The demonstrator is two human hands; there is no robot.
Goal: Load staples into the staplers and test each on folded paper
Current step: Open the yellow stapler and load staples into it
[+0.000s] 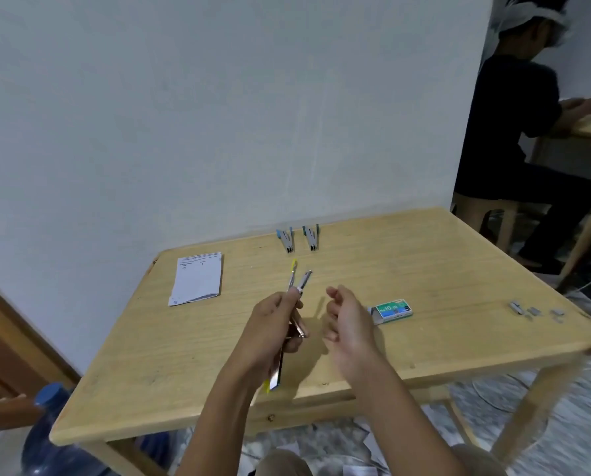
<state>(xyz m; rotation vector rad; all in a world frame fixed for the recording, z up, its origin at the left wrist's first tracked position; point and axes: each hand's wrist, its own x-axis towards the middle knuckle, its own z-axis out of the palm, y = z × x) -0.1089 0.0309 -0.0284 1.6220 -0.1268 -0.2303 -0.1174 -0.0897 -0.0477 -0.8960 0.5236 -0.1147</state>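
The table (441, 269) was pale wood, smooth, with a soft shine. The yellow stapler (299, 283) was shiny bare metal with a bit of yellow plastic. The left back stapler (287, 240) and the right back stapler (312, 238) were dull grey metal with blue plastic ends. The paper (198, 280) was white and matt. The small box (392, 310) looked like smooth card with a slight gloss. The loose staples (527, 310) were grey metal. The wall (218, 115) was matt paint. The big bottle (52, 438) was blue plastic.
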